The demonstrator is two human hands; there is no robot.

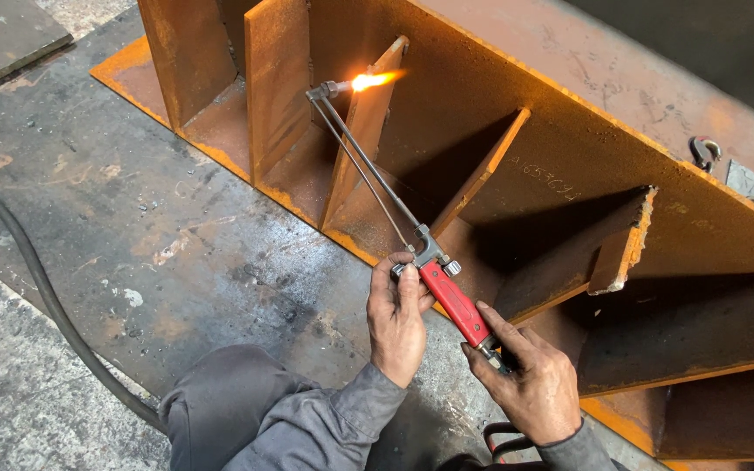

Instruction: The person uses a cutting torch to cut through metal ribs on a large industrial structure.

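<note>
Cutting torch (453, 303), red handle, thin twin tubes running up-left to nozzle, lit: orange flame (372, 81) at top edge of a rusty stiffener plate (361, 139) inside big rusted steel beam (586, 131). Left hand (397, 316) fingers curled, pinching valve knob at front of handle. Right hand (530, 377) fingers wrapped around handle's rear end. Hoses (501, 436) below right wrist. Grey-sleeved arms, bent knee low in view. Black hose (41, 288) across stained concrete floor (150, 227), left side.
</note>
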